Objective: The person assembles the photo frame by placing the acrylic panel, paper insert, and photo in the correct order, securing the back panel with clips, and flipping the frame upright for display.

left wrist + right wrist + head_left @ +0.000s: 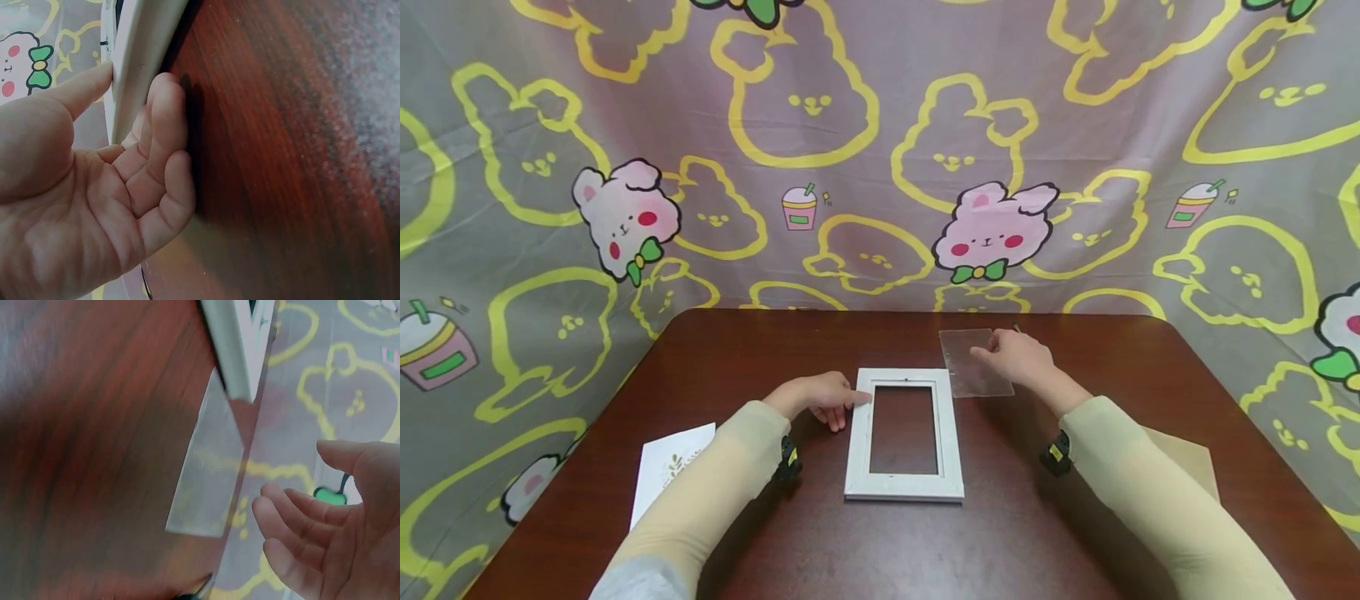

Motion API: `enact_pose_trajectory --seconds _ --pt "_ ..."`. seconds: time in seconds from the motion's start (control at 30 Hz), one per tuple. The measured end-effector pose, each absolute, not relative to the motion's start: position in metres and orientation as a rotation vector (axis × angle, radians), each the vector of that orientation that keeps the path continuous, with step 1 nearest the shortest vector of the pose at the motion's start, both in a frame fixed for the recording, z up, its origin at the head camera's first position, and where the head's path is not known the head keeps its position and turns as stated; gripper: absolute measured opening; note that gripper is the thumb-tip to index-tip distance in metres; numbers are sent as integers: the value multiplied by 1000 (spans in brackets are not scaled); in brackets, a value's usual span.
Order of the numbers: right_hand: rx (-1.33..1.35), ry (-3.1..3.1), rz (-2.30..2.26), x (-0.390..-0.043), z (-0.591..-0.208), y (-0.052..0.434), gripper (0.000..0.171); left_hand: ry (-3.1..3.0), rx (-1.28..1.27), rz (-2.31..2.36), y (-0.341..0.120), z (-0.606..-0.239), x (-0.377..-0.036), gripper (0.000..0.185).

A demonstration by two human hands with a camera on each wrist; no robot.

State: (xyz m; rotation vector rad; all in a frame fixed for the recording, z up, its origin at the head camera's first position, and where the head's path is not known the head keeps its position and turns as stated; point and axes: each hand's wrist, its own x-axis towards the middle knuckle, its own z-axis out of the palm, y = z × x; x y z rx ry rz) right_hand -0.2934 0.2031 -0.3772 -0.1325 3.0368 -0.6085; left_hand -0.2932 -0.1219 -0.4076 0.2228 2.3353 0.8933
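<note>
We take the white picture frame [904,435] as the reference; it lies flat on the dark wooden table [1075,542], its opening showing the tabletop through it.

Our left hand [820,398] rests at the frame's upper left corner. In the left wrist view, the thumb [84,87] lies against the frame's [147,56] top face and the curled fingers [165,125] press its outer edge, so the hand pinches the frame rim.

Our right hand [1017,357] is beyond the frame's upper right corner, over the clear plastic sheet [973,362]. The sheet lies flat on the table, just beside that corner. In the right wrist view, the fingers [294,531] are relaxed and slightly spread, close to the sheet [209,481]; we cannot tell from any view whether they touch it, and they hold nothing.

A white printed card [668,468] lies left of the frame, partly under our left sleeve. A tan backing board [1187,462] lies right of the frame, partly under our right sleeve.
</note>
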Motion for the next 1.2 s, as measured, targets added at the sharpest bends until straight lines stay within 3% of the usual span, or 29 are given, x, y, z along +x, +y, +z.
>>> enact_pose_trajectory --seconds 0.6,1.2 --pt "32 3062 -578 -322 -406 204 66 2357 233 900 -124 -416 -292 41" --pt "176 3010 -429 -324 -417 196 84 2373 235 902 -122 -412 -292 41"
